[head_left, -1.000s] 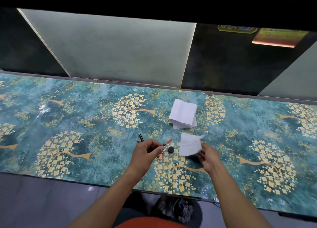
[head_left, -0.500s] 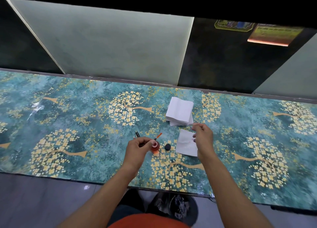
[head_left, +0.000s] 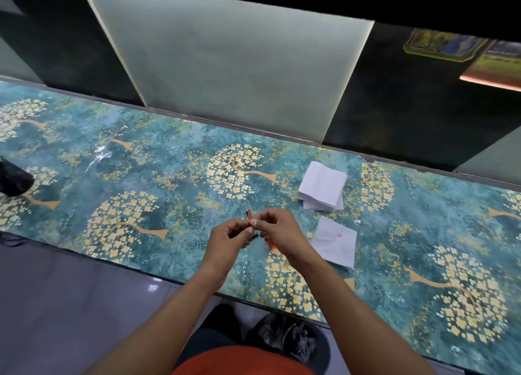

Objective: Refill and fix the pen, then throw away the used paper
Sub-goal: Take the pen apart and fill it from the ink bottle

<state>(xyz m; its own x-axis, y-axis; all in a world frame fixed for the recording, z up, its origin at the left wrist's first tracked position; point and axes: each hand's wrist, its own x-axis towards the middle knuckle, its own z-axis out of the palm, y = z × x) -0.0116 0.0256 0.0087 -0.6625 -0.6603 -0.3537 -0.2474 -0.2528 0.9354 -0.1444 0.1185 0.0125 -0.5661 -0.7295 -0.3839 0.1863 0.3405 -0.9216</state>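
Both hands meet above the table's (head_left: 169, 177) near edge. My left hand (head_left: 229, 240) has its fingers curled round small dark pen parts (head_left: 249, 214), one end sticking up behind the fingers. My right hand (head_left: 279, 230) pinches at the same spot, fingertips touching the left hand's; a small metal piece (head_left: 255, 236) shows between them. An orange thing (head_left: 271, 246) peeks from under the right wrist. The used paper (head_left: 335, 240), white with a faint red stain, lies flat just right of my right hand.
A stack of clean white paper squares (head_left: 322, 187) lies behind the used paper. A dark bin (head_left: 298, 342) with crumpled paper stands on the floor under the table edge. A black object (head_left: 14, 177) sits at the far left. A wall runs behind the table.
My right hand let go of the used paper, which now lies flat, and came left to meet my left hand at the pen parts. The view shifted, so everything sits further right.
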